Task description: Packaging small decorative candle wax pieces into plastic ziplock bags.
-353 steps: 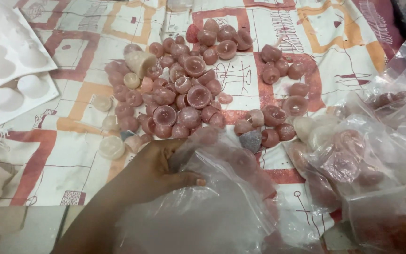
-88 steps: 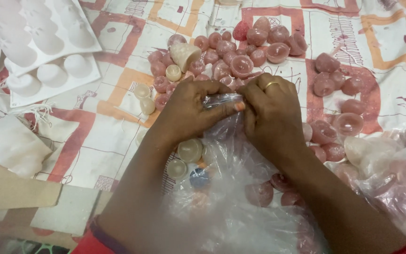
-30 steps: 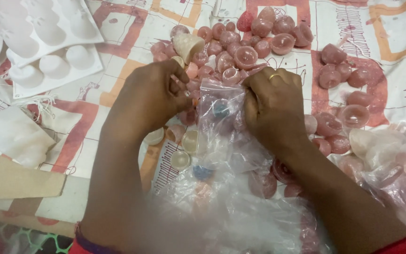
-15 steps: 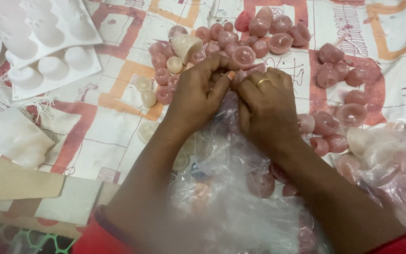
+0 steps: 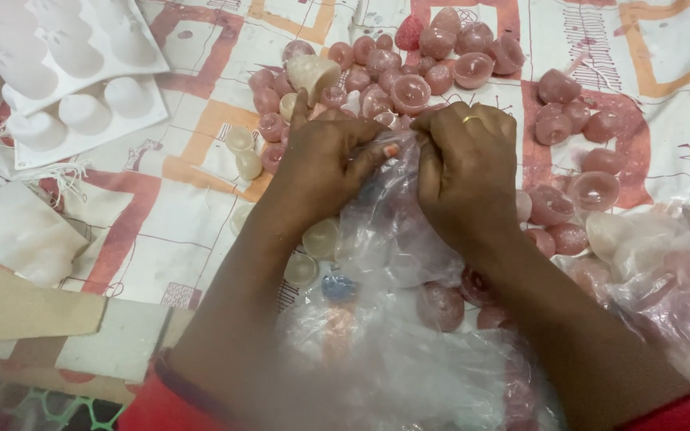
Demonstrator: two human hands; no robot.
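Observation:
Both my hands pinch the top edge of a small clear plastic bag over the patterned cloth. My left hand grips its left corner with thumb and fingers. My right hand, a gold ring on one finger, holds the right corner. Something small and bluish shows faintly inside the bag. Just beyond my hands lies a heap of pink dome-shaped wax pieces. Pale cream pieces and one blue piece sit below my left wrist.
White moulds with round cavities lie at the far left. More clear bags holding pink pieces crowd the right side. A big crumpled clear bag covers the near middle. Cardboard and a white cloth bag rest at the near left.
Over the last second my left hand came in from the bag's left side to meet my right hand at its top edge. The bag stays gripped between both.

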